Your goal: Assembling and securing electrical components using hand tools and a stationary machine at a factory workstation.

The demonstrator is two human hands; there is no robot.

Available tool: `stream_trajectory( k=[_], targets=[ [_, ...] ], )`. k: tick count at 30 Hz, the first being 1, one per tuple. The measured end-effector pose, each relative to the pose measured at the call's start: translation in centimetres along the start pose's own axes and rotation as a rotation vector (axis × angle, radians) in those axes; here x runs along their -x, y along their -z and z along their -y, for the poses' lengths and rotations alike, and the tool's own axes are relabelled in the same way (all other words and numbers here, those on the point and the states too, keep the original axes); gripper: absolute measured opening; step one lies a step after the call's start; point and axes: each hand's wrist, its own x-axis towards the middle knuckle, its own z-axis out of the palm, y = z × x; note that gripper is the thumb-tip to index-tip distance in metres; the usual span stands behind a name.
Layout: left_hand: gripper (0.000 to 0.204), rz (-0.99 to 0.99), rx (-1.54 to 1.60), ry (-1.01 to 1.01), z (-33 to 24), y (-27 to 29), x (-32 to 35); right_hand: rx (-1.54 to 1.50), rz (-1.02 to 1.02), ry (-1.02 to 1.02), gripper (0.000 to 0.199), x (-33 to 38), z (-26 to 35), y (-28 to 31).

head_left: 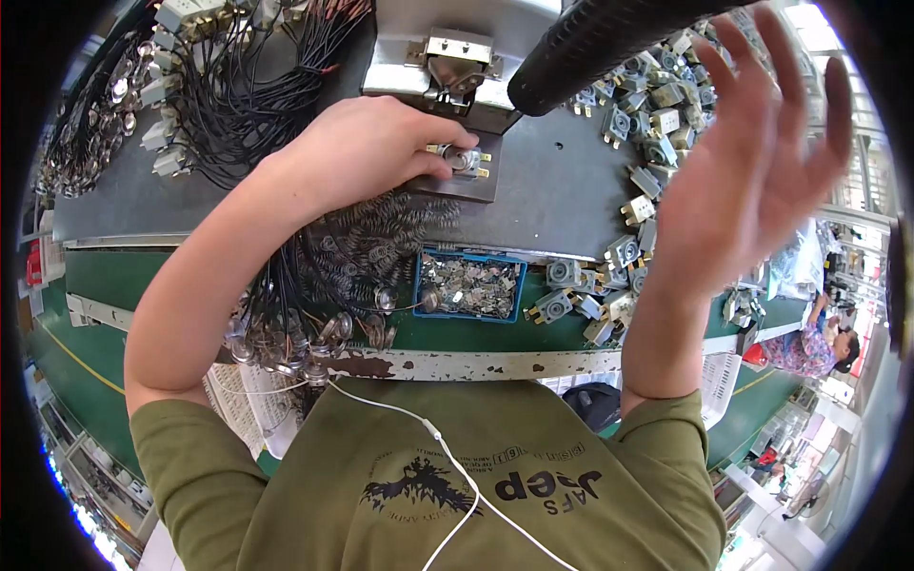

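Note:
My left hand [367,143] reaches to the base of a bench press. Its thumb and fingers are closed on a small grey housing with brass terminals [464,160], which sits on the dark base plate [466,188] below the press head [459,71]. Part of the housing is hidden by the fingertips. My right hand [733,181] is raised at the right, its fingers spread and slightly blurred, holding nothing. The thick black lever handle [609,48] slants across to its left, apart from it.
Similar grey housings [657,147] are heaped on the right. Black wires with white connectors [171,162] lie on the left, loose springs [381,238] in front. A blue tray [522,290] holds small metal pieces. A white cable [438,433] hangs over my shirt. Another person [804,350] is far right.

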Motion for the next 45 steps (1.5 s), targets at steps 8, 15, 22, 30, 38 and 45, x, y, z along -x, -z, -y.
stream_trajectory(
  k=[8,15,22,30,38,45],
  targets=[
    [0.032,-0.103,-0.082,-0.055,-0.4,-0.6,0.6,0.067,0.227,-0.382,0.026,-2.3,1.2,-5.2],
    [0.033,-0.083,-0.063,-0.082,0.5,-0.4,0.5,0.012,0.121,-0.376,0.023,-1.5,1.1,-6.3],
    [0.032,-0.061,-0.002,-0.050,0.0,-0.6,0.8,-0.062,0.022,-0.355,0.020,-1.3,1.0,-7.6],
    [0.036,0.013,0.010,0.003,-0.1,-0.3,0.6,-0.089,-0.048,-0.395,0.020,-0.5,0.9,-9.2],
    [0.036,-0.002,0.070,-0.005,0.5,-1.1,0.6,-0.100,-0.007,-0.455,0.020,-0.1,0.7,-9.4],
    [0.040,0.016,-0.077,-0.041,0.2,-0.5,0.6,-0.538,0.043,-0.217,0.019,-0.3,-0.6,-10.6]
  ],
)
